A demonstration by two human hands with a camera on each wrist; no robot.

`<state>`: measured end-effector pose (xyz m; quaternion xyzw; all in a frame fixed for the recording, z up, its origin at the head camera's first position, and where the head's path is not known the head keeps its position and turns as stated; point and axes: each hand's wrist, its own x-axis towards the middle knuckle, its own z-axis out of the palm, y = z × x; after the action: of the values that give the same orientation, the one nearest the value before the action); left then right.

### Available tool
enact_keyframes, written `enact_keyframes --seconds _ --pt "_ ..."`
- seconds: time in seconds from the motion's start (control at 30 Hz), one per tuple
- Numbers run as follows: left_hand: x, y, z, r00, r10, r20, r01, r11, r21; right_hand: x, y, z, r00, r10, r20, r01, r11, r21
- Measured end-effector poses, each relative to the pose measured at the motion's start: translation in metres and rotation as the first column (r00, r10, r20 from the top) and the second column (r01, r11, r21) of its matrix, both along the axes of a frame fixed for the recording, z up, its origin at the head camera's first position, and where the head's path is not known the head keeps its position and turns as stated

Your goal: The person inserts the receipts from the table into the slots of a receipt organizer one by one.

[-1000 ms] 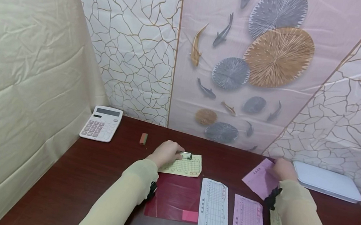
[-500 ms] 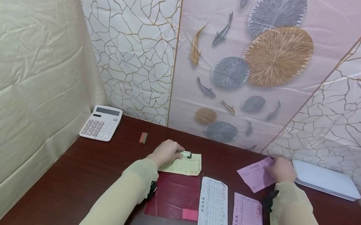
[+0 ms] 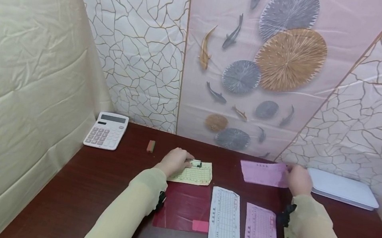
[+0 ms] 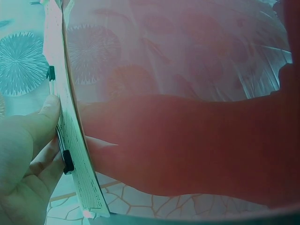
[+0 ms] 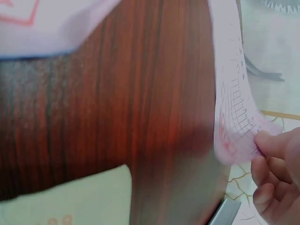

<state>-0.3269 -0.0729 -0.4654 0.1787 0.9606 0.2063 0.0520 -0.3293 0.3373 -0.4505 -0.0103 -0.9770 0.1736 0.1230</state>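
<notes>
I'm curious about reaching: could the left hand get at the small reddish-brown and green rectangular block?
Probably yes, once free: the left hand holds a black-ended silver clip on pale yellow printed paper. Nothing visible stands between hand and block.

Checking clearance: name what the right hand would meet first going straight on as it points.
Beyond the purple slip it pinches, the right hand would likely meet the patterned backdrop first, though the head view leaves the gap unclear.
</notes>
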Motion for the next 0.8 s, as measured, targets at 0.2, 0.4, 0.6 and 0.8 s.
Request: enact_keyframes --seconds 0.2,0.4,0.6,0.8 --pt "0.0 0.0 0.0 1.0 -0.004 -0.009 0.004 1.0 -0.004 0.003 -0.003 0.002 0.999 0.037 0.041 -0.033 0.996 -0.083" --pt "0.001 0.001 0.0 1.0 0.011 -0.001 -0.011 1.0 -0.012 0.008 -0.006 0.002 0.997 0.031 0.073 -0.019 0.987 -0.158" --pt "0.001 0.002 0.0 1.0 0.017 -0.001 -0.017 1.0 -0.016 0.016 -0.007 0.002 0.993 -0.002 0.116 0.037 0.953 -0.3" --pt "0.001 0.001 0.0 1.0 0.01 0.001 -0.01 1.0 -0.02 0.023 -0.007 0.004 0.985 -0.033 0.167 0.107 0.884 -0.454"
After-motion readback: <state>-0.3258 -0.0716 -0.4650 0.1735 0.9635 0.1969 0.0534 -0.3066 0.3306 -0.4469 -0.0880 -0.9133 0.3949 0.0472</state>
